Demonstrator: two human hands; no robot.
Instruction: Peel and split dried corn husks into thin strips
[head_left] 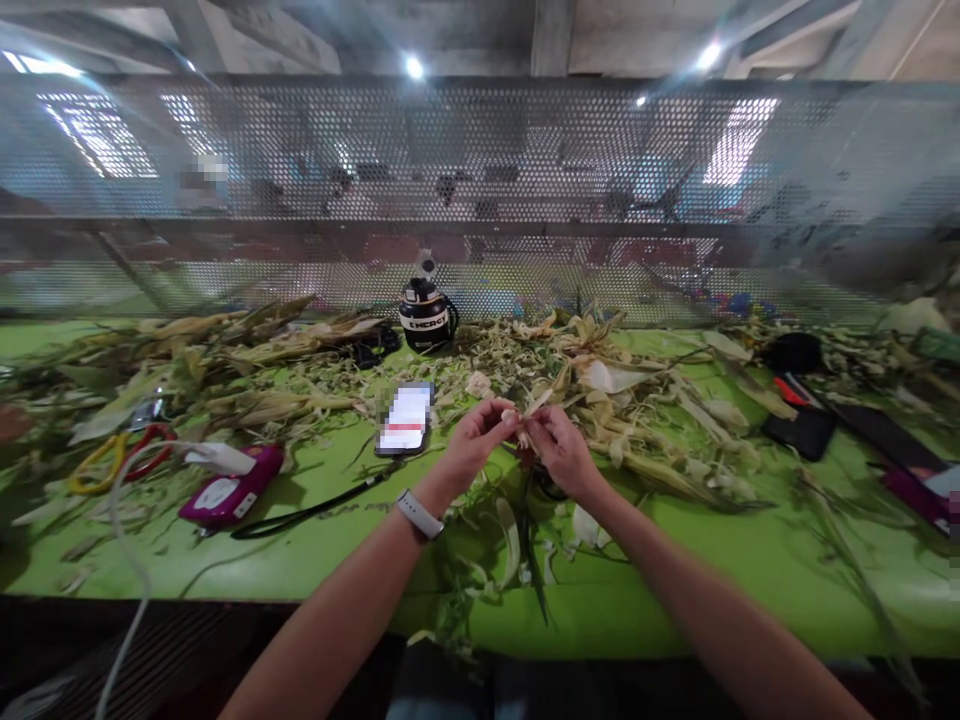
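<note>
My left hand [480, 432] and my right hand [561, 450] meet over the green table, fingers closed in a pinch. Between their fingertips is a small piece of pale corn husk [537, 399], its upper end sticking out above the right fingers. How its lower part is shaped cannot be made out. On my left wrist sits a watch with a light band [420, 514]. Just behind the hands lies a heap of dry corn husks [600, 378] and shredded strips. A curved husk strip [509, 540] and green scraps are below the hands, near the table's front edge.
Left of my hands lie a phone [406, 418], a purple power bank [231, 488] with a white cable, and scissors with red and yellow handles [101, 465]. A black "ENERGY" jar [426, 318] stands behind. A perforated metal screen [480, 160] rises along the back.
</note>
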